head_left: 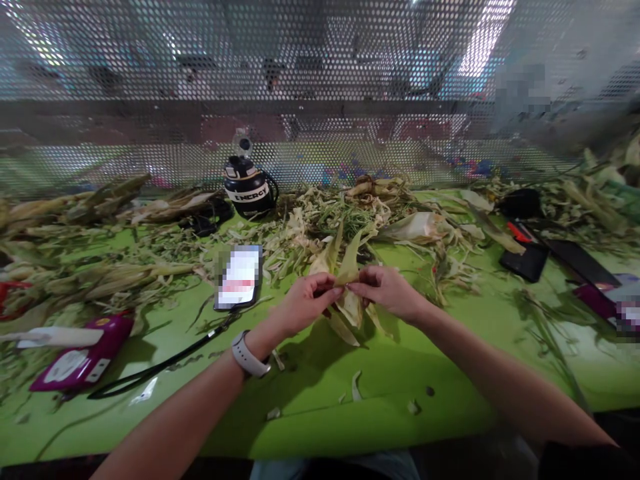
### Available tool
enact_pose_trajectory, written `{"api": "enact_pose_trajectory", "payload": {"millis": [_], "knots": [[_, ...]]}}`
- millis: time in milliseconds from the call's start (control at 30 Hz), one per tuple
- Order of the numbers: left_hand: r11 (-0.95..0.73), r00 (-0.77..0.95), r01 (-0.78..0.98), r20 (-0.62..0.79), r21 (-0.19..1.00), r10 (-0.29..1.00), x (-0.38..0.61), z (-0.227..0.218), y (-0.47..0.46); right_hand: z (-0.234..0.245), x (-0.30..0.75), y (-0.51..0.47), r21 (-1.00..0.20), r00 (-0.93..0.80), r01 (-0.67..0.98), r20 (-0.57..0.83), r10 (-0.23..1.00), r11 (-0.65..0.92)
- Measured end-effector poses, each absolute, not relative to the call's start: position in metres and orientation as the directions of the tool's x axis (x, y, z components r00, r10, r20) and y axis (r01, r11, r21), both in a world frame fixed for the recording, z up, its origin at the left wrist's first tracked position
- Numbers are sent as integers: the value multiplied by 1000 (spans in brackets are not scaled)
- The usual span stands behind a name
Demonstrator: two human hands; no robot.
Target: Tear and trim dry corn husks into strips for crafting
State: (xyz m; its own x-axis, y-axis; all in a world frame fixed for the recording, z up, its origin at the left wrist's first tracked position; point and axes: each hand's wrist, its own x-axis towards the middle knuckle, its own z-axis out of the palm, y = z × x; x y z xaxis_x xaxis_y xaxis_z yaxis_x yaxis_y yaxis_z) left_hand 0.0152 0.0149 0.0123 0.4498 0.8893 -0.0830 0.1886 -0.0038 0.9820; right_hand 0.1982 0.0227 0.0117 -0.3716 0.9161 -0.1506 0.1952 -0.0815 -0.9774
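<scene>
From my remote seat I count 2 bare hands over the bench, both closed on 1 pale corn husk [349, 260] at centre. The left hand [310, 301] pinches it between thumb and fingers, and the right hand [390, 292] pinches it just beside, the fingertips nearly meeting. The husk's pointed ends stand up above the grip, and loose flaps hang below, over the green bench [370, 427].

I see 1 clear container: a black bottle [253, 193] marked ENERGY, upright at the back, with a side handle; I cannot see what is in it. To its right spreads a heap of shredded husk [345, 217], too tangled for me to count; more dry leaves [90, 203] lie at the left.

I count 1 lit phone [239, 277] left of the hands, with 1 black strap [170, 363] trailing from its lower end, and 2 magenta devices, 1 at the left [107, 337] and 1 at the right edge. The left wrist wears 1 pale watch band [249, 357].
</scene>
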Motion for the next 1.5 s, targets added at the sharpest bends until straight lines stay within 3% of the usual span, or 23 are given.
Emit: {"api": "enact_pose_trajectory", "payload": {"millis": [467, 600, 767, 867, 1167, 1367, 1500], "knots": [[57, 549, 315, -231, 947, 803, 8, 10, 19, 10, 201, 21, -942, -490, 335, -173, 854, 1], [-6, 568, 368, -219, 930, 793, 9, 9, 18, 13, 200, 19, -943, -500, 332, -164, 850, 14], [-228, 547, 468, -77, 854, 834, 8, 12, 17, 13, 198, 18, -947, -464, 320, -142, 875, 16], [-263, 557, 479, -59, 838, 828, 7, 13, 18, 12, 200, 18, -928, -497, 365, -122, 859, 79], [-248, 541, 502, -77, 829, 838, 7, 11, 17, 14, 196, 14, -623, -482, 673, 39, 875, 399], [-398, 490, 663, 34, 634, 871, 11, 11, 12, 2, 191, 8, -388, -513, 744, 189, 837, 544], [-416, 480, 738, 20, 531, 877, 15, 13, 9, -1, 191, 7, -296, -526, 770, 206, 825, 565]]}}
